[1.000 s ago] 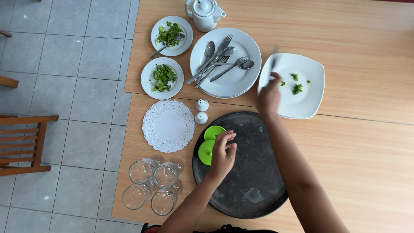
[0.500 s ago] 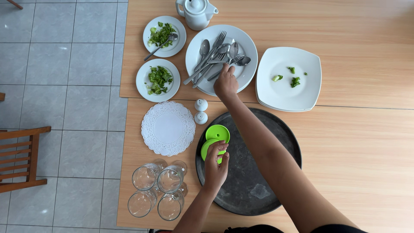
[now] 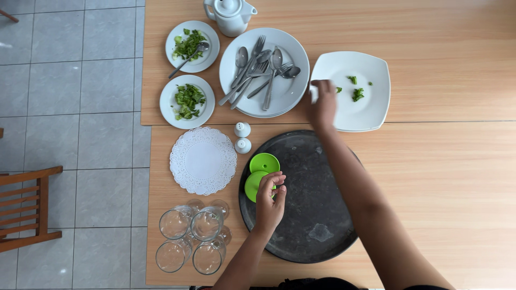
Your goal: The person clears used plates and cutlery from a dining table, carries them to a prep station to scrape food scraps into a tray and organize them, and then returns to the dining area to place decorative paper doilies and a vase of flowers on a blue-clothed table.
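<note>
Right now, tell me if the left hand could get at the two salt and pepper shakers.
Probably yes. The left hand rests on the lower green saucer on the black tray, and the white shakers stand just beyond the tray's rim, with only the upper green saucer lying low between.

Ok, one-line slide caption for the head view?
Left hand on green discs on dark round tray; right hand at square white plate.

The left hand [image 3: 270,196] covers part of the lower green disc [image 3: 252,185], so I can't tell if it's gripped or just touched. The right hand [image 3: 322,104] hides the square plate's [image 3: 371,107] near corner. The chair [image 3: 27,207] and teapot [image 3: 230,15] are cut off at the edges.
</note>
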